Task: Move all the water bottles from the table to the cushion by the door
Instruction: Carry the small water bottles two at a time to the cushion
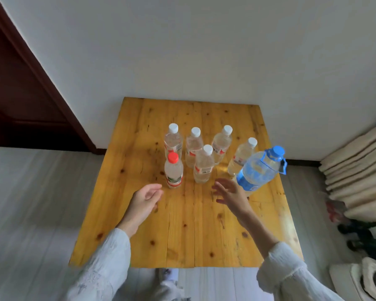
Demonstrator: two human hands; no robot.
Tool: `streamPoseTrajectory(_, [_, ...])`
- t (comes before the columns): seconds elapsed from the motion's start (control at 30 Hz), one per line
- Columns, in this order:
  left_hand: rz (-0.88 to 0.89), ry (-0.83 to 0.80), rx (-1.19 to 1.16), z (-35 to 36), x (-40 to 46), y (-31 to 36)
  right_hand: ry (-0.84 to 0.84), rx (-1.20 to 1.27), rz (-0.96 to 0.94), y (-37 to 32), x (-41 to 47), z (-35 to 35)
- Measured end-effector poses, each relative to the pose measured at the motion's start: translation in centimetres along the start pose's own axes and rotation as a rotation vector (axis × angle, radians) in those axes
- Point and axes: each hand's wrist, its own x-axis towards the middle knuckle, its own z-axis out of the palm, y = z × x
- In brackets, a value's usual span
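Several water bottles stand upright on a yellow wooden table (139,235). A red-capped bottle (173,170) is nearest on the left, and a large blue-capped bottle (259,169) stands on the right. Between and behind them are several white-capped bottles, one of them (203,165) in the front middle. My left hand (144,202) hovers over the table just short of the red-capped bottle, fingers loosely curled around nothing. My right hand (231,195) is spread open beside the blue-capped bottle's base, not touching it. No cushion by the door shows.
A dark wooden door (20,88) stands at the left, behind the table. A stack of beige folded cushions (360,166) leans against the wall at the right, with dark items and a white object on the floor below. The floor is pale grey planks.
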Motion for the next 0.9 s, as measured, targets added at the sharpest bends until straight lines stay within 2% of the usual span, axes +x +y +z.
streamPoseTrajectory(0.07, [0.030, -0.001, 0.093, -0.1, 3.0, 0.9, 0.066, -0.077, -0.049, -1.0, 2.8, 0.4])
streamPoseTrajectory(0.17, [0.079, -0.010, 0.192, 0.7, 6.4, 1.6, 0.196, -0.336, -0.166, -1.5, 6.2, 0.8])
streamPoseTrajectory(0.27, [0.088, -0.068, 0.212, 1.9, 8.8, 1.8, 0.239, -0.459, -0.266, -1.6, 8.8, 1.3])
streamPoseTrajectory(0.37, [0.058, -0.145, 0.180, 2.9, 9.6, 1.9, 0.184, -0.503, -0.283, -1.8, 10.6, 1.7])
streamPoseTrajectory(0.57, [0.165, -0.025, 0.213, 3.1, 10.8, 2.1, 0.161, -0.541, -0.277, -1.8, 12.1, 2.0])
streamPoseTrajectory(0.9, [0.304, -0.050, 0.373, 1.6, 10.5, 0.6, 0.169, -0.512, -0.338, -0.3, 9.4, 3.0])
